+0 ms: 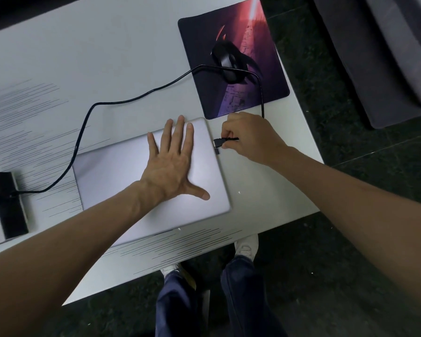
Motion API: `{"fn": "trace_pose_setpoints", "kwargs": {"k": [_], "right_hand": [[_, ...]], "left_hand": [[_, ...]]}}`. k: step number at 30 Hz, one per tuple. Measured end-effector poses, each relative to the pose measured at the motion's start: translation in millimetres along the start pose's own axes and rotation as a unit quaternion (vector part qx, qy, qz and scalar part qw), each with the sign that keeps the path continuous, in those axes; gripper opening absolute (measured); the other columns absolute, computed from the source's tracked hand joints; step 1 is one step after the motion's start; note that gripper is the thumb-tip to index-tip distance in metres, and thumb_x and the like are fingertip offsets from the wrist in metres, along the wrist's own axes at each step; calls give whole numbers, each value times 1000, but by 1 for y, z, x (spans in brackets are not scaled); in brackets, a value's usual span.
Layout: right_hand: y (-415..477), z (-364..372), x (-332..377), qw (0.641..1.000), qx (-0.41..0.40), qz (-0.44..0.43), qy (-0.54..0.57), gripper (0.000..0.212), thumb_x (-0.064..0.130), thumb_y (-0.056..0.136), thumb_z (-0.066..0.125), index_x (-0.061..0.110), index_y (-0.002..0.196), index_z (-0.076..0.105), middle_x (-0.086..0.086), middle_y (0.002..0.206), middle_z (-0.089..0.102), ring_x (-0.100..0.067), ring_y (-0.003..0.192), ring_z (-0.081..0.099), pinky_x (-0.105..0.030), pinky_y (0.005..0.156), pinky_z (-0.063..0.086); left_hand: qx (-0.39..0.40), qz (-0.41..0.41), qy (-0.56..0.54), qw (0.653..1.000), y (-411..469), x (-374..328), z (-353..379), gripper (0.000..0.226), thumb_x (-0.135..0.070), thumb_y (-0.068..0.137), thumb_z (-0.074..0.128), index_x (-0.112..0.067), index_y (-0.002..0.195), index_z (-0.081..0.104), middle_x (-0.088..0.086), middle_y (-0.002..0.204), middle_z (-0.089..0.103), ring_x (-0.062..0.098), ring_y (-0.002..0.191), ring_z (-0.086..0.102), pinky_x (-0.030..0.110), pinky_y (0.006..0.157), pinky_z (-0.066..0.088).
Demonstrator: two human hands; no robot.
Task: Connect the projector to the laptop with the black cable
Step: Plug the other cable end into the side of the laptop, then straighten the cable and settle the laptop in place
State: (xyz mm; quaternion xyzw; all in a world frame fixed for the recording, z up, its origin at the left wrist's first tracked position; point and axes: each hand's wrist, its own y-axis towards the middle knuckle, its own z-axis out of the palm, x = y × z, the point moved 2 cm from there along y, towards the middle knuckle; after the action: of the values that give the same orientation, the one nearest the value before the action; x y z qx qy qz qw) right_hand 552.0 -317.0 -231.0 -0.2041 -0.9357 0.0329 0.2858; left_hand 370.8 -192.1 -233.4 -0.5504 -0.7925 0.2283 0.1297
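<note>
Two bare forearms reach in from the bottom edge toward the white desk (277,190). At the right hand (247,137) the fingers (225,132) are pinched together on the plug (219,142) of the black cable (88,117), holding it level with its metal tip pointing at the right edge of the closed silver laptop (122,171). The tip sits just beside that edge, a narrow gap apart, next to a small dark stub (216,151) that protrudes from the laptop's side.

From the plug the cable rises behind the right hand, arcs over the near part of the purple mouse pad (241,98), passes in front of the dark mouse (226,62), then runs left across the desk and drops down to the projector (7,203) at the left edge, where it meets the black panel; the joint itself is too small to make out.

On the laptop lid, the left hand (173,166) lies flat, palm down, fingers spread apart and gripping nothing.

Beneath the desk edge, dark blue trouser legs (180,305) and white shoes (247,246) stand on a dark floor (326,288).
</note>
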Motion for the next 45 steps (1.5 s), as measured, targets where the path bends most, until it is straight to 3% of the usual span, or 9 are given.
{"fn": "trace_pose_setpoints", "kwargs": {"k": [10, 16, 20, 24, 27, 32, 38, 42, 45], "right_hand": [[5, -3, 8, 998, 23, -45, -41, 16, 27, 84, 75, 12, 88, 70, -1, 90, 61, -24, 84, 58, -36, 67, 47], [3, -6, 11, 999, 15, -9, -32, 14, 26, 85, 75, 16, 94, 73, 1, 95, 65, -23, 91, 61, -35, 70, 49], [-11, 1, 22, 998, -48, 25, -41, 19, 16, 88, 69, 17, 107, 74, 0, 105, 68, -24, 105, 59, -37, 72, 53], [-14, 10, 25, 993, -62, 53, -84, 23, 10, 89, 67, 15, 110, 74, -5, 106, 66, -27, 104, 57, -36, 69, 50], [-12, 10, 24, 992, -61, 64, -94, 19, 10, 89, 68, 14, 106, 75, -5, 103, 66, -27, 102, 58, -36, 68, 50], [-6, 4, 27, 993, -25, 26, -109, 12, 12, 90, 68, 12, 101, 73, -2, 101, 65, -24, 103, 56, -36, 67, 47], [-6, 5, 32, 992, -15, 32, -124, 13, 15, 92, 67, 12, 104, 72, -1, 105, 63, -23, 108, 55, -31, 64, 39], [2, -1, 39, 989, 19, 80, -120, 24, 15, 91, 66, 17, 115, 70, -2, 113, 63, -24, 114, 55, -38, 79, 53], [17, -13, 49, 991, 15, 107, -82, 34, 16, 89, 64, 18, 123, 66, -4, 115, 64, -26, 112, 57, -44, 87, 55]], "left_hand": [[15, -6, 7, 1000, 0, -3, -4, 173, -104, 40, 54, -3, 162, -16, 18, 171, -20, 42, 159, -14, 74, 120, 8], [14, -7, -4, 1000, -2, -2, -7, 169, -102, 42, 56, -8, 162, -17, 14, 172, -21, 38, 159, -14, 71, 121, 4], [-57, 0, -62, 996, -9, 15, -15, 139, -97, 64, 49, -15, 166, 1, 9, 175, 2, 33, 160, 8, 63, 125, 15], [-115, -104, -137, 978, -23, 55, -13, 111, -87, 75, 40, -21, 162, 25, 12, 168, 26, 36, 154, 24, 60, 124, 20], [-117, -155, -164, 967, -33, 77, -5, 105, -89, 72, 40, -24, 154, 39, 12, 157, 36, 39, 144, 33, 58, 120, 27], [-131, -149, -143, 970, -33, 81, 5, 99, -89, 74, 38, -24, 149, 47, 16, 135, 46, 41, 124, 44, 57, 112, 34], [-130, -146, -137, 971, -31, 83, 6, 94, -86, 78, 46, -22, 148, 48, 16, 132, 47, 41, 121, 45, 55, 111, 34], [-171, -145, -172, 959, -38, 89, -6, 75, -65, 89, 64, -18, 147, 53, 16, 137, 48, 39, 125, 45, 52, 107, 40], [-237, -193, -153, 940, -51, 112, -22, 56, -34, 91, 71, -12, 140, 55, 20, 134, 51, 42, 123, 48, 54, 94, 46]]}}
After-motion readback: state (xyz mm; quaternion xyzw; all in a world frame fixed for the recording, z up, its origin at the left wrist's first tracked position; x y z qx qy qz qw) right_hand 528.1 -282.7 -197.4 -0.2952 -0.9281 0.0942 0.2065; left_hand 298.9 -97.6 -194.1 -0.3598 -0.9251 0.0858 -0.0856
